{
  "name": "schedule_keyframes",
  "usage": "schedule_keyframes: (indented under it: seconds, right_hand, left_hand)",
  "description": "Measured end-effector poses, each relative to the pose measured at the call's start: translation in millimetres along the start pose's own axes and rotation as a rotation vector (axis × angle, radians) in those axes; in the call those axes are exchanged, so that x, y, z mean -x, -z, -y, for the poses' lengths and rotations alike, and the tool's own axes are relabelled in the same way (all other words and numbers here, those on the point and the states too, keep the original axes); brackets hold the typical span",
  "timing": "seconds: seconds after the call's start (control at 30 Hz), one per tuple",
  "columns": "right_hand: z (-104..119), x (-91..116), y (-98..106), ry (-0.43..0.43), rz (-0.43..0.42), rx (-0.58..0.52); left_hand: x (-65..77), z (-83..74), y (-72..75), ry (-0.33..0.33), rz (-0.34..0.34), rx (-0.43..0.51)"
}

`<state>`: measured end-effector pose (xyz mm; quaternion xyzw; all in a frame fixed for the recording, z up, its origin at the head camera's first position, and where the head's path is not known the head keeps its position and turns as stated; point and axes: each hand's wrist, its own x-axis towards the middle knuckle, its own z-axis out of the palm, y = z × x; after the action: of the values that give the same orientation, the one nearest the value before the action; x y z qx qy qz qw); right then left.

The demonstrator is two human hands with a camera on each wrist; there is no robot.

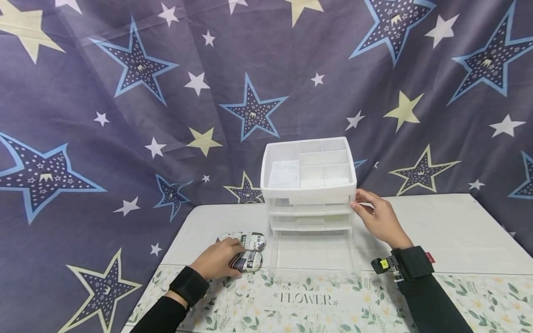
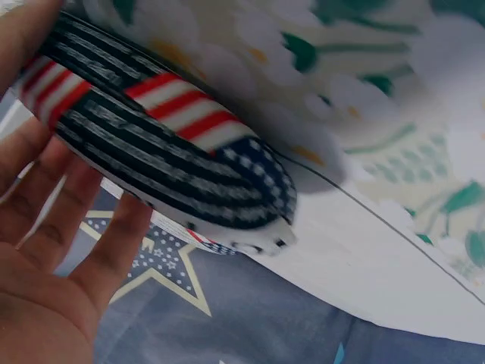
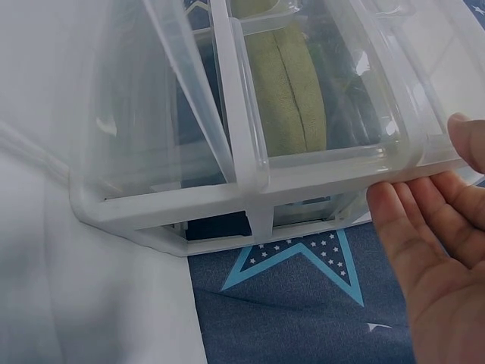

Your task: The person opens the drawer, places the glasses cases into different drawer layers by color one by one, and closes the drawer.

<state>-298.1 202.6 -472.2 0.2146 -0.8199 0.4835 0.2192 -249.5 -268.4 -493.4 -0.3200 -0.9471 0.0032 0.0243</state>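
Note:
Two rounded, elongated cases lie side by side on the table, a far one [image 1: 254,241] and a near one [image 1: 252,262], both in newspaper-like print. My left hand [image 1: 220,259] covers their left ends. In the left wrist view it holds a case [image 2: 167,144] with dark stripes and a US-flag pattern between thumb and fingers. A white drawer unit [image 1: 309,193] stands to the right, its clear bottom drawer [image 1: 314,249] pulled out. My right hand [image 1: 381,219] pinches the unit's right edge near the upper drawers. A green soft item [image 3: 292,91] shows inside a clear drawer.
Shallow compartments [image 1: 325,159] divide the unit's top. A white table [image 1: 433,226] bears a floral cloth [image 1: 233,310] reading FLOWER along its front. Behind hangs a dark star-patterned curtain [image 1: 287,60].

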Motion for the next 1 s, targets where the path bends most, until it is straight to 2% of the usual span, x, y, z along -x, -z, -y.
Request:
schedule_keyframes:
  seconds: [0.2,0.53,0.83,1.0]
  right_hand:
    - [-0.1,-0.1,0.7,0.001,-0.003,0.006]
    - [-0.9,-0.4,0.4,-0.003,0.001,0.013]
    - [-1.9,-0.4,0.8,-0.002,0.007,0.001]
    - [-2.5,-0.1,0.5,-0.002,0.007,0.0]
  left_hand:
    - [-2.7,-2.9,2.5,0.021,0.037,0.024]
    - [-3.3,-3.6,4.2,-0.001,0.048,0.018]
    - [-1.9,-8.5,6.8,-0.014,0.06,0.051]
    - [-0.1,-8.1,6.3,0.014,0.079,0.081]
